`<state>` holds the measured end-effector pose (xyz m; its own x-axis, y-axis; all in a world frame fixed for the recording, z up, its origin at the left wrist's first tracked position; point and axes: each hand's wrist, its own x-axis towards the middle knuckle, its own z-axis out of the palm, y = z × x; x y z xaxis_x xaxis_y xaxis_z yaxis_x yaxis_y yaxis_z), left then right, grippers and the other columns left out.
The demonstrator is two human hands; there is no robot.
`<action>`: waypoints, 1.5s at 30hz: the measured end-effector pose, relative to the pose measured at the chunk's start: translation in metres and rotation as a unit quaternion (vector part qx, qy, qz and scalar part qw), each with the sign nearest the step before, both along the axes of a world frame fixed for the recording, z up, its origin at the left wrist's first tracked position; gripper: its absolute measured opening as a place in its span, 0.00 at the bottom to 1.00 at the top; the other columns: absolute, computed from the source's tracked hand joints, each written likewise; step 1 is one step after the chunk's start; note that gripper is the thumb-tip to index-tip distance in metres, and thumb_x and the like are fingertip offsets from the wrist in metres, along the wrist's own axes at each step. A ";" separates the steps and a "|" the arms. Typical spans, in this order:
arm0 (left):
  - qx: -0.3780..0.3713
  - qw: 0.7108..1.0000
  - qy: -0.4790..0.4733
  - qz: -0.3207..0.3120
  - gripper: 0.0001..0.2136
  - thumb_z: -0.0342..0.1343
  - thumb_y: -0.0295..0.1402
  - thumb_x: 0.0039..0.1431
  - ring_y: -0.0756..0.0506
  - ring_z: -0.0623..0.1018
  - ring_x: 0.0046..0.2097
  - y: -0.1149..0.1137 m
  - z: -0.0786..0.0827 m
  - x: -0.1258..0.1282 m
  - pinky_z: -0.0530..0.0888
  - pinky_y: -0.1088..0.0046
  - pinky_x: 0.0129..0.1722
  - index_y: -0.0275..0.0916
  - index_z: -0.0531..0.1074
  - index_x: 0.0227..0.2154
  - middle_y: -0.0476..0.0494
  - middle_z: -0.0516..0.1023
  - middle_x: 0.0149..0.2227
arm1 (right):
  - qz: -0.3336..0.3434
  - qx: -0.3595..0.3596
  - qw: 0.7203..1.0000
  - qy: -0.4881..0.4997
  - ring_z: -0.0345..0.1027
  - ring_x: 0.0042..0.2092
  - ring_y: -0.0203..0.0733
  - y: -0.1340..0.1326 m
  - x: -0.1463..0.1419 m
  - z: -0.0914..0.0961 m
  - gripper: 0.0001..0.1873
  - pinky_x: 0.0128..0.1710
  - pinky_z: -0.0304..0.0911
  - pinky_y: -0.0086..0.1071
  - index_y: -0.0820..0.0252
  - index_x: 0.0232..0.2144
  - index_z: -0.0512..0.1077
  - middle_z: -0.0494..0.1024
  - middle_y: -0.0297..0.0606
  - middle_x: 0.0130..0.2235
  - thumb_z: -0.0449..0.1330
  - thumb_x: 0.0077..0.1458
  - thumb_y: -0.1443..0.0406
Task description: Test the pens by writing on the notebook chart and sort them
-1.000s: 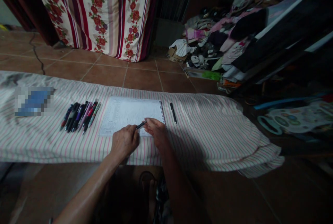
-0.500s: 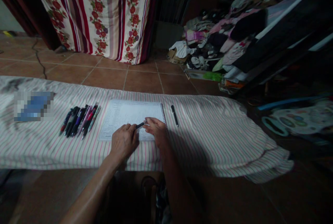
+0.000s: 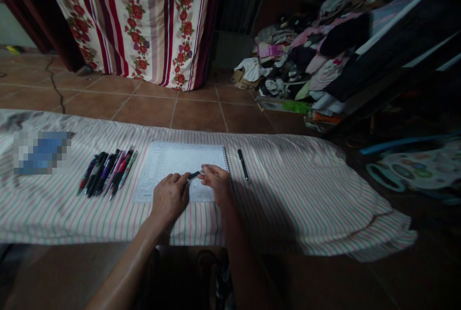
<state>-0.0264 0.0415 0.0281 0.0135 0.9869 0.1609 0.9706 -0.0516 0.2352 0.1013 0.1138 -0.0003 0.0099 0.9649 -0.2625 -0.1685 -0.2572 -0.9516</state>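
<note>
Clearly, the blue item [image 3: 42, 153] lies farthest out to your left, on the striped cloth [image 3: 306, 194]; it is pixelated, so you cannot tell what it is. Between it and your left hand, the row of pens [image 3: 107, 173] lies side by side, roughly parallel, probably so that each can be picked out and none rolls away. Your left hand [image 3: 170, 195] is closed round one end of the dark pen [image 3: 194, 175], seemingly to steady its barrel. That pen bridges the gap between your hands, tilted up toward the right, over the lower part of the spiral notebook [image 3: 185, 155], which lies flat, perhaps as a working surface. Your right hand [image 3: 217, 182] pinches the pen's other end with its fingertips, a grip that suits fine control; exactly which part they clasp is too small to tell. Just beyond your right hand, past the notebook's wire edge, the single black pen [image 3: 243, 166] lies apart, perhaps to separate it from the others.
</note>
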 end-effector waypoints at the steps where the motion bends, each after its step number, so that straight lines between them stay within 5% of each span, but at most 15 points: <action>1: 0.001 1.000 0.003 -0.001 0.16 0.41 0.34 0.61 0.45 0.71 0.37 0.001 0.001 0.000 0.65 0.70 0.35 0.40 0.67 0.49 0.44 0.74 0.34 | 0.000 0.004 1.000 0.001 0.74 0.26 0.39 0.001 0.000 -0.001 0.14 0.19 0.66 0.24 0.64 0.28 0.73 0.76 0.35 0.24 0.64 0.38 0.60; 18: 0.020 1.000 -0.011 -0.001 0.15 0.43 0.33 0.60 0.43 0.69 0.39 0.010 0.001 -0.007 0.67 0.68 0.37 0.41 0.70 0.45 0.42 0.74 0.36 | 0.008 0.075 0.991 -0.113 0.74 0.26 0.41 0.009 0.007 -0.006 0.12 0.15 0.56 0.22 0.63 0.27 0.73 0.76 0.37 0.24 0.59 0.41 0.59; 24: 0.035 0.999 -0.025 -0.005 0.15 0.43 0.31 0.60 0.43 0.69 0.39 0.014 -0.004 -0.011 0.68 0.67 0.37 0.40 0.71 0.45 0.42 0.74 0.35 | 0.012 0.114 0.980 -0.162 0.71 0.24 0.37 0.016 0.013 -0.011 0.10 0.24 0.64 0.27 0.61 0.26 0.74 0.77 0.34 0.23 0.59 0.40 0.61; 45: 0.053 0.998 -0.019 0.001 0.14 0.43 0.30 0.60 0.43 0.68 0.42 0.015 -0.010 -0.009 0.69 0.68 0.38 0.40 0.73 0.42 0.41 0.74 0.37 | 0.031 0.151 0.959 -0.239 0.68 0.26 0.37 0.015 0.022 -0.010 0.10 0.29 0.64 0.29 0.59 0.28 0.74 0.77 0.36 0.26 0.55 0.44 0.62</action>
<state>-0.0358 0.0565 0.0186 0.0043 0.9643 0.2647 0.9611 -0.0771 0.2652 0.1228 0.1293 -0.0108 -0.0013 0.9988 0.0493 0.3129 0.0472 -0.9486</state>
